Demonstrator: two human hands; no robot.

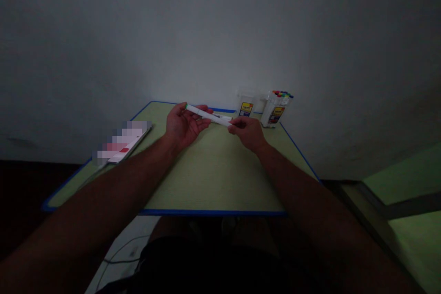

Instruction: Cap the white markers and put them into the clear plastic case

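A white marker (208, 115) with a green tip end is held aslant above the table between my two hands. My left hand (182, 126) is turned palm up, its thumb at the green end and its fingers loosely curled behind the barrel. At the opposite end, the fingertips of my right hand (248, 132) pinch the marker. Just behind it a white item (223, 118) lies on the table, partly covered, so its kind is unclear.
A clear plastic case (245, 101) with a yellow label stands at the table's back. Right of it is a similar case of colored-cap markers (275, 109). A flat device, partly blurred (126, 147), lies at the left with a cable. Blue edging borders the table (213, 183); a wall rises behind.
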